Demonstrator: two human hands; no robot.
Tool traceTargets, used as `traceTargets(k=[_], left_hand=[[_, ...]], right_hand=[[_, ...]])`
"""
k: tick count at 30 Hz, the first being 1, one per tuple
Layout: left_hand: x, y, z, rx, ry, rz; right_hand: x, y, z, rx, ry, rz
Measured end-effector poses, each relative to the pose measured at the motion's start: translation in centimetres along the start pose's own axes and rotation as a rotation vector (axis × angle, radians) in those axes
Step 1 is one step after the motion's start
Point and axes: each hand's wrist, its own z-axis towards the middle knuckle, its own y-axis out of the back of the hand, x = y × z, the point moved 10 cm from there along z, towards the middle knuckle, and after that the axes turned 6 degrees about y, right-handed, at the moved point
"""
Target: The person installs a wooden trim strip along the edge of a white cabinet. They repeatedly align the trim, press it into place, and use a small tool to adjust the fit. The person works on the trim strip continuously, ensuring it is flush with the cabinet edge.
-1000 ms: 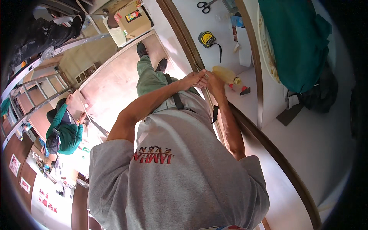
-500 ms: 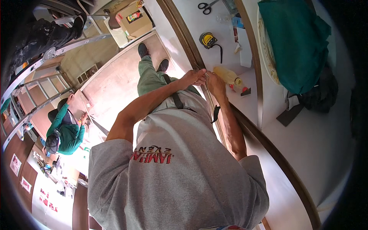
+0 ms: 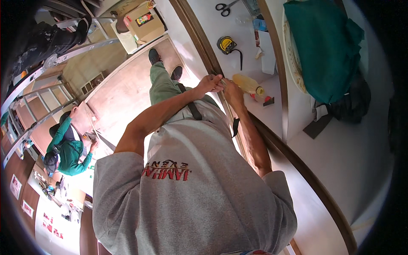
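Both hands meet close together at the brown wooden edge (image 3: 204, 46) of the white panel, in front of my waist. My left hand (image 3: 209, 84) is closed, its thumb and fingers pinched toward the right hand. Beside it my right hand (image 3: 233, 92) is closed too, fingers curled. A small, thin item seems to sit between the fingertips, but I cannot make out what it is. Just right of the hands lies a yellowish plastic bottle (image 3: 247, 83). Beyond it are a yellow and black tape measure (image 3: 226, 44) and black-handled scissors (image 3: 224, 9).
A green cloth bag (image 3: 323, 51) and dark cloth (image 3: 350, 102) lie at right. A ladder (image 3: 63, 55) stands at left, with a person's dark-trousered leg on it. A co-worker in green (image 3: 70, 151) works below it. A cardboard box (image 3: 144, 25) sits at the far end.
The whole view has shifted slightly, so things appear a little further left. My hands stay together at the wooden edge. The co-worker's lower arm and head have moved a little.
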Motion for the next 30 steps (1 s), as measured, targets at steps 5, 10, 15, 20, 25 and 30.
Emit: traceTargets(k=[5, 10, 15, 20, 25, 30], left_hand=[[-1.1, -0.2, -0.7, 0.034, -0.031, 0.012], [-1.1, -0.1, -0.4, 0.051, -0.029, 0.047], [-1.1, 0.6, 0.0, 0.002, -0.024, 0.052], [-2.0, 0.5, -0.9, -0.045, -0.058, 0.046], [-1.7, 0.7, -0.2, -0.018, -0.043, 0.101], [-1.7, 1.1, 0.3, -0.046, -0.041, 0.080]], right_hand=[[-0.3, -0.3, -0.1, -0.035, 0.004, -0.008], [-0.3, -0.6, 0.3, -0.031, 0.025, 0.045], [-0.7, -1.2, 0.9, -0.025, -0.023, -0.017], [0.0, -0.8, 1.0, 0.024, -0.002, 0.008], [-0.1, -0.6, 0.8, -0.043, 0.020, -0.014], [-0.1, -0.5, 1.2, -0.088, 0.032, 0.015]])
